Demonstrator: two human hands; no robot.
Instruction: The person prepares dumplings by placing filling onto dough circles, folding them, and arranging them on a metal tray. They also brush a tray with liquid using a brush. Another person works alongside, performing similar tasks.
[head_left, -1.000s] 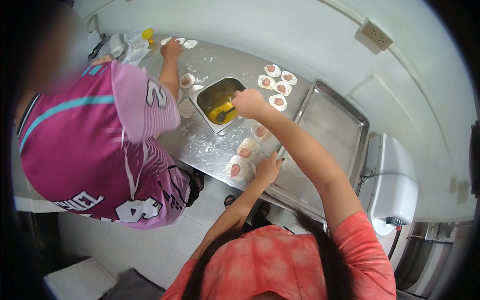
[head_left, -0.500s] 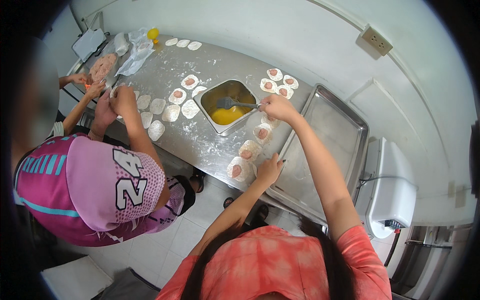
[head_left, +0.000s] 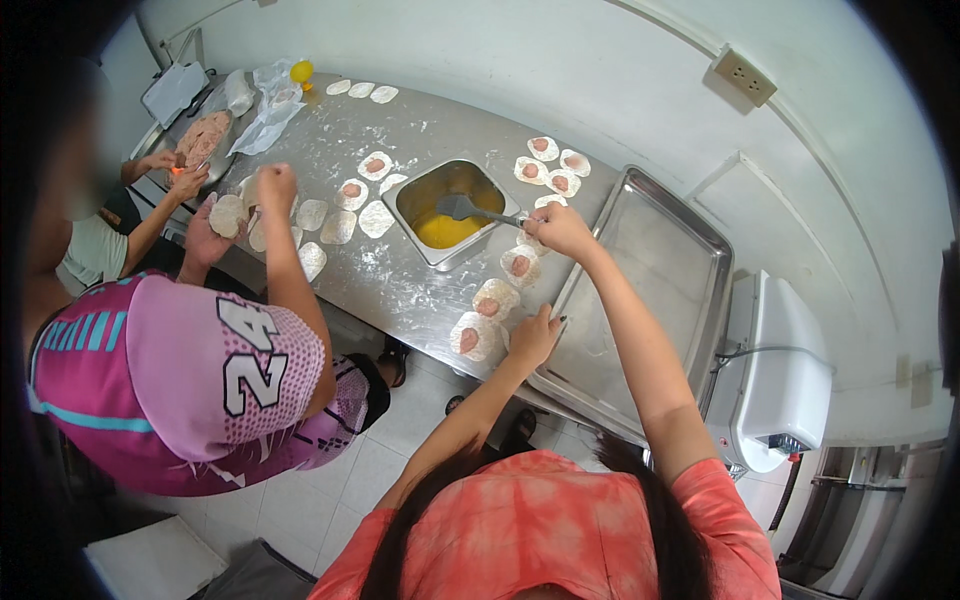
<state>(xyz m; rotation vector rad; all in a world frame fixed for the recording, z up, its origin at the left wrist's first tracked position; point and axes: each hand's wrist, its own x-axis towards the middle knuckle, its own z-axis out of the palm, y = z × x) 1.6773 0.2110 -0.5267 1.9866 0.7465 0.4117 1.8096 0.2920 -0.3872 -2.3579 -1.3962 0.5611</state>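
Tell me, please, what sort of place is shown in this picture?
Probably a small commercial kitchen or food preparation room. The metal table holds dough rounds, several topped with pinkish filling, near a metal pan of yellow liquid and a large tray.

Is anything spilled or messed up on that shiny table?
A little mess: white, powdery smears, maybe flour, are scattered on the metal table. They look odd because they're uneven patches on a shiny surface. The yellow liquid under the brush is inside the pan; I see none spilled outside.
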